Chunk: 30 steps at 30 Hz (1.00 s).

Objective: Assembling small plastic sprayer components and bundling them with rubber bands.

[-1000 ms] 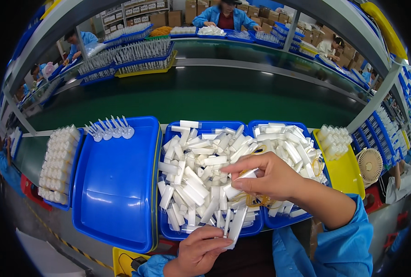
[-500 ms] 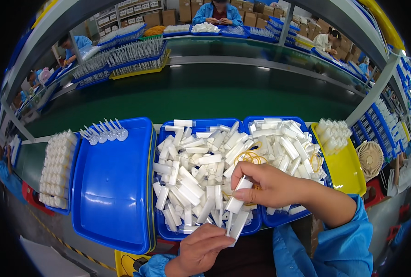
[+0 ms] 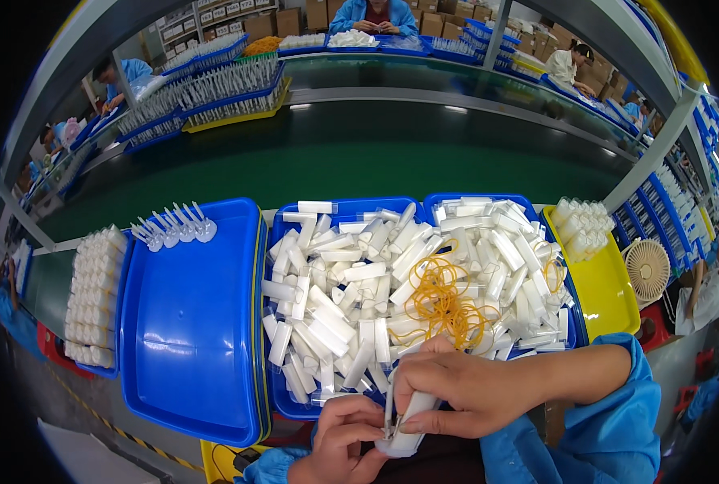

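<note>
Two grips I watch, lower centre: left hand [image 3: 345, 440] and right hand [image 3: 460, 387] clamp white parts [image 3: 405, 441] (orange bands [image 3: 443, 305] lie above).

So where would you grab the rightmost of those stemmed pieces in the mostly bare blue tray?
Probably by its thin stem, pinched from above and the right. The rightmost stemmed piece has its stem sticking up from a wider base, so there is something slim to pinch. Other stemmed pieces crowd its left, while bare blue tray lies to its right.
</note>
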Each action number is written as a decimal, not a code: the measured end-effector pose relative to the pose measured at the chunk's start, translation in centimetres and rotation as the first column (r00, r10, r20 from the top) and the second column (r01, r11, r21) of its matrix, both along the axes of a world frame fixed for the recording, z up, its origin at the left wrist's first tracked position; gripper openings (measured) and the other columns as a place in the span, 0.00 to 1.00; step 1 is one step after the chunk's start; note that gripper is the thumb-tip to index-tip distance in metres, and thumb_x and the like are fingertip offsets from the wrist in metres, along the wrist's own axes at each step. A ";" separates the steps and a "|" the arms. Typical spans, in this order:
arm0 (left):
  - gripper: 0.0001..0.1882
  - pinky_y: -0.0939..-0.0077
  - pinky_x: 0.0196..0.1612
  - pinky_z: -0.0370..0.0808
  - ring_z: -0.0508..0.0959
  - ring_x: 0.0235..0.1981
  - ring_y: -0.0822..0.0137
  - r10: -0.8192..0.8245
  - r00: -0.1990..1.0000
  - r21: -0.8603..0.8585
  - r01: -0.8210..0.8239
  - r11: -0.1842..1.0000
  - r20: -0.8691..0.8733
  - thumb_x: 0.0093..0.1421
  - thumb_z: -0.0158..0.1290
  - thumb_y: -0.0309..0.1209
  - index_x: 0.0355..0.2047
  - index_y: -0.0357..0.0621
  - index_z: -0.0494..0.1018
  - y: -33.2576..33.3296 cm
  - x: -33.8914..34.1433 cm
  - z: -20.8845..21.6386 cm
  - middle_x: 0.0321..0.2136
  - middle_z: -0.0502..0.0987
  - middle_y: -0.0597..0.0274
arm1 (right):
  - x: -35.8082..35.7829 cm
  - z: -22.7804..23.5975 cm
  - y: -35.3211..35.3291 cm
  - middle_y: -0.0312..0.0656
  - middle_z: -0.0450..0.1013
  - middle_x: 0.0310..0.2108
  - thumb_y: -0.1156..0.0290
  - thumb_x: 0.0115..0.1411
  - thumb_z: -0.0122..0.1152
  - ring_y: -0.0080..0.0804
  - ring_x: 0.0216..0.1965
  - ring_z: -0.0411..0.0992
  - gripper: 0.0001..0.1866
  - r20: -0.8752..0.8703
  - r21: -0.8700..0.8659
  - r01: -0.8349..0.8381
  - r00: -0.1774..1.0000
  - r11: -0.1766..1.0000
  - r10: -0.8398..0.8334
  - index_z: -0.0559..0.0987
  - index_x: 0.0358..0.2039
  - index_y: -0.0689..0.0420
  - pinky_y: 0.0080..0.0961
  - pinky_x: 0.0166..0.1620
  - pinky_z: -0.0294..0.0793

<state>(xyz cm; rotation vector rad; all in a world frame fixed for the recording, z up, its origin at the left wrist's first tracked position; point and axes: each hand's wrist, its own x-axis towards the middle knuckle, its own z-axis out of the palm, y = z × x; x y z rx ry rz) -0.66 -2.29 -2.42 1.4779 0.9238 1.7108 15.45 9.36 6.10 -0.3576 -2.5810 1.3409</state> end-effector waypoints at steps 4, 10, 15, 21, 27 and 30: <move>0.11 0.75 0.40 0.66 0.67 0.36 0.65 0.030 0.989 -0.056 -0.039 0.998 -0.146 0.49 0.57 0.22 0.32 0.41 0.68 -0.1 -1.3 1.1 0.38 0.65 0.52 | -1.6 0.6 1.5 0.43 0.68 0.34 0.61 0.57 0.52 0.38 0.39 0.67 0.14 0.013 0.052 -0.033 0.999 0.998 0.033 0.65 0.38 0.56 0.34 0.41 0.61; 0.11 0.64 0.51 0.63 0.66 0.49 0.57 0.100 0.992 -0.077 -0.094 0.993 0.075 0.52 0.56 0.23 0.33 0.42 0.65 0.3 -1.9 1.3 0.45 0.65 0.48 | -5.0 -1.7 9.2 0.44 0.71 0.37 0.71 0.48 0.56 0.37 0.42 0.67 0.13 0.112 0.691 0.036 0.981 0.722 -0.156 0.71 0.36 0.57 0.32 0.45 0.61; 0.11 0.48 0.55 0.56 0.60 0.56 0.46 0.104 0.992 0.023 -0.102 0.995 -0.077 0.50 0.57 0.24 0.32 0.44 0.66 1.0 -1.9 1.9 0.43 0.70 0.50 | -6.5 -3.6 10.7 0.41 0.73 0.33 0.73 0.46 0.55 0.34 0.42 0.67 0.08 0.341 0.844 -0.180 0.907 0.505 -0.247 0.75 0.30 0.55 0.31 0.46 0.60; 0.09 0.51 0.52 0.59 0.67 0.47 0.47 0.137 0.963 0.105 -0.115 0.988 -0.233 0.42 0.62 0.24 0.25 0.41 0.74 0.9 -2.5 2.4 0.27 0.73 0.57 | -5.0 -3.8 10.4 0.40 0.71 0.29 0.72 0.50 0.56 0.35 0.36 0.69 0.05 0.000 0.677 0.180 0.970 0.714 -0.245 0.75 0.29 0.56 0.30 0.40 0.65; 0.10 0.53 0.49 0.62 0.73 0.32 0.59 0.167 0.941 0.138 -0.131 0.982 -0.296 0.37 0.61 0.21 0.23 0.43 0.77 1.1 -1.8 2.7 0.23 0.73 0.62 | -2.3 -0.5 6.7 0.32 0.70 0.31 0.71 0.56 0.58 0.13 0.28 0.64 0.10 0.110 -0.637 0.336 0.931 0.694 -0.349 0.72 0.38 0.58 0.13 0.30 0.63; 0.10 0.54 0.48 0.62 0.73 0.29 0.63 0.138 0.948 0.128 -0.104 0.986 -0.286 0.36 0.61 0.21 0.23 0.44 0.77 1.5 -1.1 2.4 0.23 0.74 0.64 | -1.1 -1.3 5.7 0.32 0.69 0.31 0.70 0.56 0.57 0.12 0.28 0.63 0.14 0.063 -0.831 0.223 0.948 0.510 -0.312 0.70 0.42 0.58 0.11 0.29 0.60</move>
